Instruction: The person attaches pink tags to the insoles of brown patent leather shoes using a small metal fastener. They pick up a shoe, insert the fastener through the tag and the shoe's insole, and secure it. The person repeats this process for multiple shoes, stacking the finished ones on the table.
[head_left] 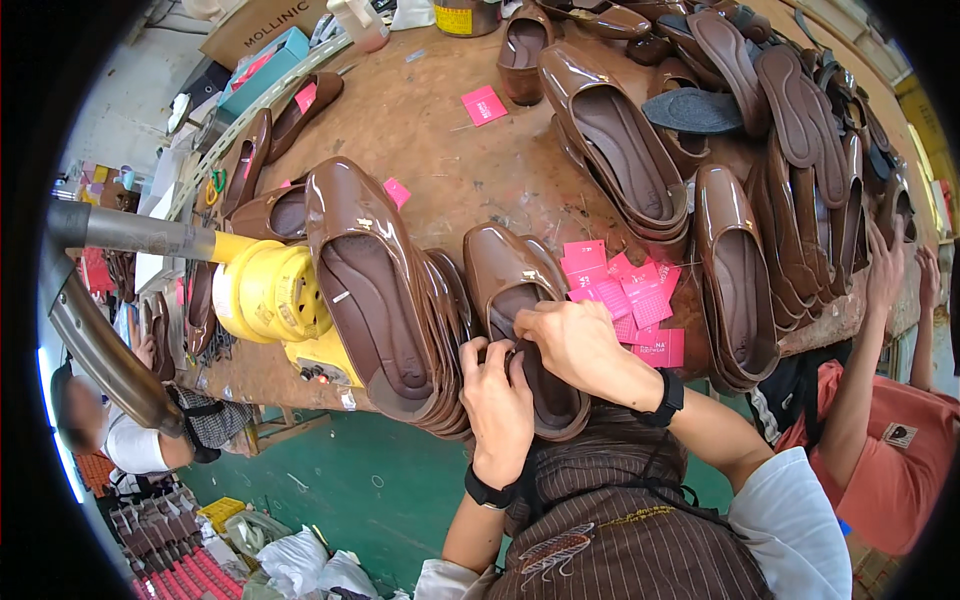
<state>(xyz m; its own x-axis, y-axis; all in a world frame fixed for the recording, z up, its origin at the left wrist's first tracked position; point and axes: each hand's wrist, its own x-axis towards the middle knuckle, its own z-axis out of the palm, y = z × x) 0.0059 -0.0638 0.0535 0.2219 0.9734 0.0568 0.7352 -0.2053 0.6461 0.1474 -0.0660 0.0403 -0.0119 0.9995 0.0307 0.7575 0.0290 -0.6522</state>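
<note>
A glossy brown flat shoe (491,245) with a squared toe tops a small stack at the table's near edge. My left hand (497,405) curls its fingers on the left side of that shoe's opening. My right hand (568,345) reaches into the opening with bent fingers, their tips partly hidden, so what they hold cannot be made out. A taller stack of similar shoes (360,210) stands just left of my hands. Pink cards (655,345) lie loosely piled to the right of the shoe, beside my right hand.
The brown worktable (430,130) holds more shoes (730,210), loose insoles (785,100), green scissors (218,180) and a bin (260,70). A yellow machine (270,290) with a metal arm stands left. Co-workers are at left (140,440) and right (870,450), the latter's hands at the shoes.
</note>
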